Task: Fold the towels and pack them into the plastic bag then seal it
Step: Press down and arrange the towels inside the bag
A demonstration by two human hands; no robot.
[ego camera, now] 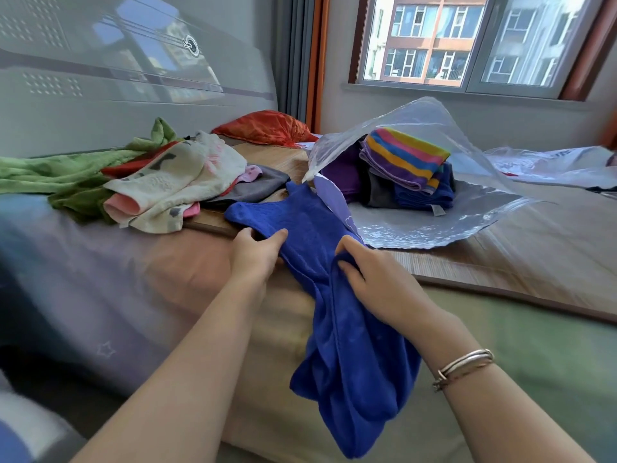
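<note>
Green towel (50,168) cut off at left edge, lower-left corner blurred, folded towels (405,168) partly veiled by plastic bag (434,128)

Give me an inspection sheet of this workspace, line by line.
Surface: bed with a woven bamboo mat over bedding.
Job's things: long royal-blue towel, unfolded, hanging over the bed edge; clear plastic bag, mouth open, with a striped folded towel on top of a stack inside.
Clutter: heap of unfolded green, cream and grey towels; orange-red cloth bundle.
Hands: left hand and right hand both grip the blue towel.
Cables: nothing seen.
Surroundings: window facing an apartment block.
</note>
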